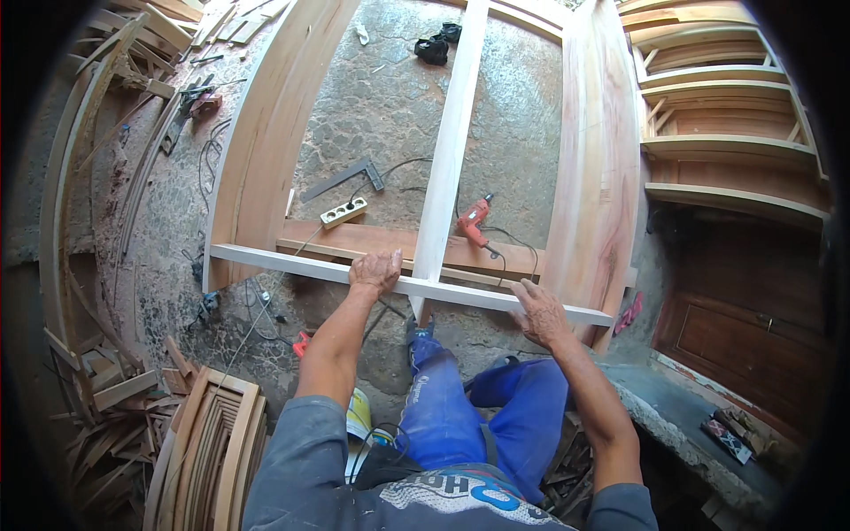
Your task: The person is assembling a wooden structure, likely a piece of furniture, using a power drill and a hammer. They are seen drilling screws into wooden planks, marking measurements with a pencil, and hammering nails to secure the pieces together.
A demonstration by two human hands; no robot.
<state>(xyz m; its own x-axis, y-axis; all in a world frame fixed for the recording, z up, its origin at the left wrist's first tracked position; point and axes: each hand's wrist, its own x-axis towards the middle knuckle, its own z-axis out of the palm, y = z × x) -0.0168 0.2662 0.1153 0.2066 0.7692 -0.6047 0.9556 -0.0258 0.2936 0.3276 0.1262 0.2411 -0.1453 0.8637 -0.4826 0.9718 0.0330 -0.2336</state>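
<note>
A pale wooden strip [478, 296] lies crosswise over the near end of a large wooden frame. My left hand [376, 272] is closed around it, left of the middle. Towards its right end my right hand [538, 315] grips the same strip, fingers bent over the top. Between my hands, a long pale batten [447, 150] meets the strip and runs away through the frame's middle. Wide boards form the frame's left side [274, 124] and right side [593, 168]. The strip's ends rest on these sides.
Inside the frame, a red power drill [475, 221], a white power strip [343, 213] and a carpenter's square [345, 177] lie on the rough floor with cables. Stacked wooden frames [212, 442] and offcuts stand at lower left. Wooden shelving [726, 142] and a ledge [655, 398] are at right.
</note>
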